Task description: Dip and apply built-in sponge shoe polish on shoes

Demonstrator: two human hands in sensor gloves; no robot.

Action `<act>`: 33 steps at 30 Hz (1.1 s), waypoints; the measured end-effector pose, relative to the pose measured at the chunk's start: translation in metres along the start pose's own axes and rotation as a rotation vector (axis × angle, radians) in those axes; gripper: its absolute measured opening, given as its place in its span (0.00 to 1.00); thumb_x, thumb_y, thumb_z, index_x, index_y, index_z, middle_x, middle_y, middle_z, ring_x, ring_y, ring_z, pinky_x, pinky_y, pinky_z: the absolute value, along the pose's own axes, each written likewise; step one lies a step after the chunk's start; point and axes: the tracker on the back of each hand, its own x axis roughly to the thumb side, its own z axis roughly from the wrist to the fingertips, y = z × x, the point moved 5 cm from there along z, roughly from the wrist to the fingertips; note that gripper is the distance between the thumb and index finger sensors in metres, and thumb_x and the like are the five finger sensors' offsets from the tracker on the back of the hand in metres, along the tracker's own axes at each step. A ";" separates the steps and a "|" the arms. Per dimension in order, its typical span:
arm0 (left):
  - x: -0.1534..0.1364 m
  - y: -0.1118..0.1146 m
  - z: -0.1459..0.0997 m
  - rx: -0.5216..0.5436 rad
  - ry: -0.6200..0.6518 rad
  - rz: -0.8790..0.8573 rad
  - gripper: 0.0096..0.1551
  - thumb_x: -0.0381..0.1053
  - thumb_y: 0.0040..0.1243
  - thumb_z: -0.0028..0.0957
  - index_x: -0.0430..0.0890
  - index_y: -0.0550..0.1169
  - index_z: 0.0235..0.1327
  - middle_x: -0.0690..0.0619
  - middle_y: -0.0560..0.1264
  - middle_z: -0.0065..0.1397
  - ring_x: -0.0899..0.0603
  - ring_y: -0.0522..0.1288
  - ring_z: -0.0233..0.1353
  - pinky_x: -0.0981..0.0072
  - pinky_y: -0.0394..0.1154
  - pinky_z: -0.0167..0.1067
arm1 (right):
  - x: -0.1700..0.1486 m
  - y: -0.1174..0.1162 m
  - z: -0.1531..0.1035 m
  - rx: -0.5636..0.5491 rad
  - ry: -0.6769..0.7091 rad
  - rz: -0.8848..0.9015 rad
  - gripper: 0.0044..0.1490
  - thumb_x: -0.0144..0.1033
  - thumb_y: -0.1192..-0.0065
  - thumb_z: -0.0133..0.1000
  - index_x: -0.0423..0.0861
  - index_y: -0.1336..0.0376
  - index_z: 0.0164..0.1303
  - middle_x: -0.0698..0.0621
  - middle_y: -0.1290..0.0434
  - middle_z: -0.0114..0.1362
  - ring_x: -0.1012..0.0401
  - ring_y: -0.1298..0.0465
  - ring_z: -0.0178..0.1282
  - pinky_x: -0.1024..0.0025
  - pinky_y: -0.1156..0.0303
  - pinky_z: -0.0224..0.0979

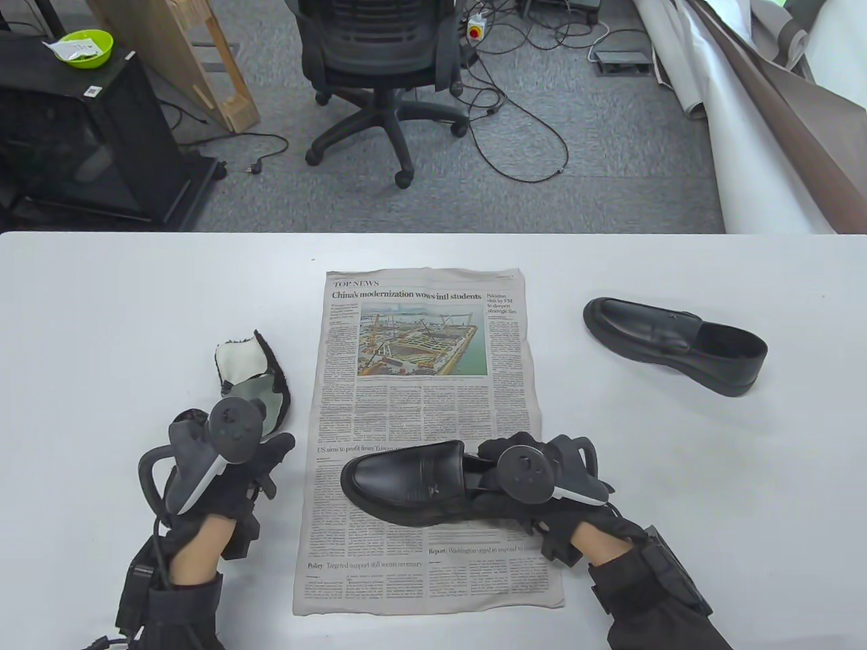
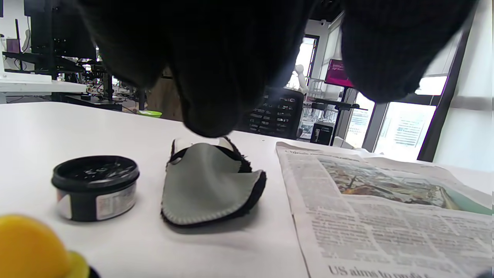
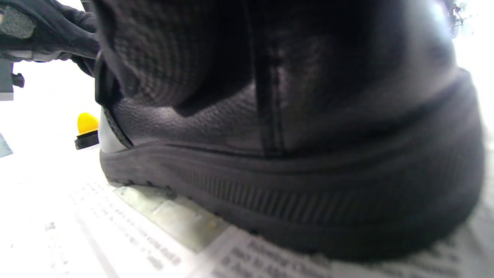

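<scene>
A black loafer [image 1: 406, 484] [image 3: 308, 173] stands on the newspaper [image 1: 420, 379], toe pointing left. My right hand [image 1: 488, 474] grips its heel, gloved fingers [image 3: 154, 58] curled over the back rim. A second black loafer [image 1: 670, 342] lies on the bare table to the right. In the left wrist view a black polish tin [image 2: 95, 187] with its lid on sits left of a grey cloth mitt [image 2: 208, 189] [image 1: 254, 386]. A yellow sponge applicator [image 2: 31, 247] [image 3: 87, 123] stands close by. My left hand [image 1: 267, 464] [image 2: 247, 77] hovers over the tin, holding nothing; the tin is hidden in the table view.
The white table [image 1: 101, 325] ends at its far edge; beyond it are an office chair [image 1: 379, 61], floor cables and a black cabinet [image 1: 81, 135]. The newspaper [image 2: 386, 216] lies flat right of the mitt.
</scene>
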 end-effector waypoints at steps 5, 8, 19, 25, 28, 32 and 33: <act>0.003 -0.003 -0.003 0.032 0.012 0.036 0.43 0.68 0.70 0.43 0.51 0.72 0.70 0.45 0.74 0.75 0.43 0.80 0.68 0.43 0.72 0.69 | -0.002 0.030 -0.012 -0.085 0.017 0.035 0.27 0.55 0.30 0.39 0.52 0.19 0.40 0.52 0.29 0.69 0.47 0.24 0.65 0.42 0.26 0.71; 0.005 -0.001 -0.002 0.020 0.028 0.040 0.43 0.68 0.69 0.43 0.52 0.71 0.71 0.46 0.73 0.76 0.42 0.79 0.70 0.43 0.72 0.70 | -0.009 0.055 -0.023 -0.149 0.005 0.010 0.27 0.55 0.30 0.39 0.52 0.19 0.40 0.51 0.28 0.67 0.48 0.23 0.63 0.43 0.25 0.71; 0.009 0.012 -0.001 -0.077 0.062 0.072 0.42 0.68 0.65 0.46 0.53 0.69 0.72 0.46 0.71 0.77 0.42 0.77 0.72 0.43 0.71 0.71 | -0.098 0.120 -0.088 -0.295 -0.214 -0.117 0.26 0.54 0.28 0.38 0.52 0.18 0.39 0.51 0.24 0.64 0.49 0.19 0.60 0.44 0.23 0.69; 0.010 0.015 0.000 -0.083 0.067 0.092 0.42 0.68 0.65 0.46 0.52 0.68 0.73 0.46 0.70 0.78 0.41 0.76 0.73 0.43 0.71 0.71 | -0.146 0.122 -0.113 -0.294 -0.349 -0.188 0.26 0.54 0.28 0.38 0.51 0.18 0.39 0.50 0.23 0.64 0.49 0.19 0.58 0.44 0.22 0.68; 0.011 0.016 0.000 -0.089 0.069 0.093 0.42 0.68 0.64 0.46 0.52 0.68 0.73 0.46 0.70 0.78 0.41 0.75 0.73 0.43 0.70 0.71 | -0.159 0.116 -0.116 -0.278 -0.385 -0.234 0.26 0.53 0.28 0.38 0.51 0.18 0.39 0.50 0.23 0.64 0.49 0.19 0.58 0.44 0.23 0.68; 0.012 0.017 -0.001 -0.098 0.076 0.099 0.43 0.68 0.64 0.46 0.53 0.67 0.73 0.46 0.69 0.79 0.40 0.75 0.74 0.42 0.70 0.71 | -0.176 0.106 -0.118 -0.241 -0.418 -0.284 0.26 0.54 0.28 0.38 0.52 0.18 0.39 0.50 0.24 0.64 0.49 0.19 0.59 0.45 0.23 0.68; 0.012 0.017 -0.001 -0.096 0.078 0.099 0.43 0.68 0.64 0.47 0.52 0.67 0.73 0.46 0.69 0.79 0.40 0.75 0.74 0.42 0.70 0.71 | -0.178 0.104 -0.118 -0.238 -0.418 -0.287 0.26 0.54 0.28 0.38 0.52 0.18 0.39 0.51 0.24 0.65 0.49 0.20 0.59 0.45 0.24 0.69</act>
